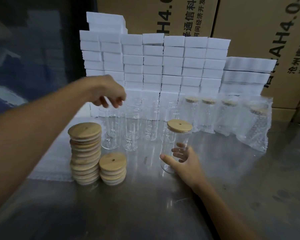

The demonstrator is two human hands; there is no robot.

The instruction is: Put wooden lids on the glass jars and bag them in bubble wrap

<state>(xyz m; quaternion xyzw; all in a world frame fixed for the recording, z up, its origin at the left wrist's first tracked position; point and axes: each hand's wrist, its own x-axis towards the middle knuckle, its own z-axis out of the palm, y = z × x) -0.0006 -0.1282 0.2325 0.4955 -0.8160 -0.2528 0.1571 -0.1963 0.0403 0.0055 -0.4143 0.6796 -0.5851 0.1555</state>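
A tall glass jar stands on the steel table with a round wooden lid on its mouth. My right hand wraps its thumb and fingers round the jar's lower part. My left hand hovers with loosely curled fingers above several open glass jars and holds nothing. Two stacks of wooden lids stand at the left, a tall stack and a short stack. Several lidded jars in bubble wrap stand at the right rear.
A wall of white foam blocks rises behind the jars, with cardboard boxes behind it. A flat pile of bubble-wrap bags lies left of the lid stacks. The metal table stretches toward me.
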